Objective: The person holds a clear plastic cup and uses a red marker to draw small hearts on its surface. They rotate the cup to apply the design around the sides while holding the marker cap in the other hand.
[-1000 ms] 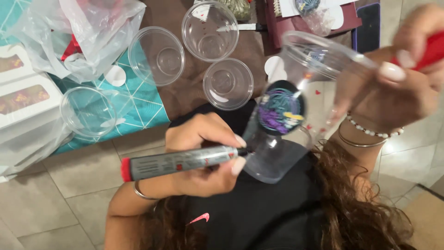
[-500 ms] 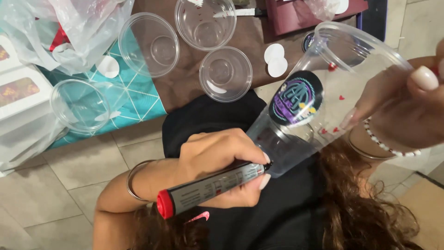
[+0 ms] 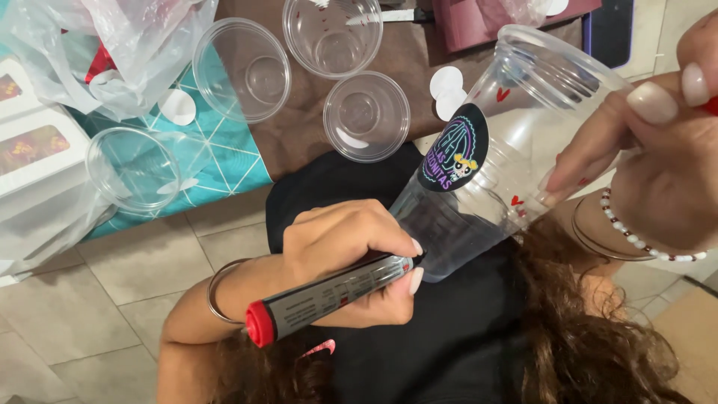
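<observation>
View from above. Surface: a brown table partly covered by a teal cloth with white line pattern, standing on a floor of grey-beige tiles. On the table stand four empty clear cups, mouths up: one on the teal cloth, one at the cloth's edge, one at the top and a smaller one nearest the hands. Crumpled clear plastic bags and white boxes lie at the left; white round stickers lie near the smaller cup.

Held cup: clear plastic, raised above the table edge and the dark clothing, tilted. Its long axis runs from lower left to upper right, mouth toward the upper right, base toward the lower left. A dark round sticker and small red hearts mark its wall.

Right hand: fingers closed around the cup's upper wall. Left hand: clenched on a grey marker with a red end cap, tip touching the cup near its base.
</observation>
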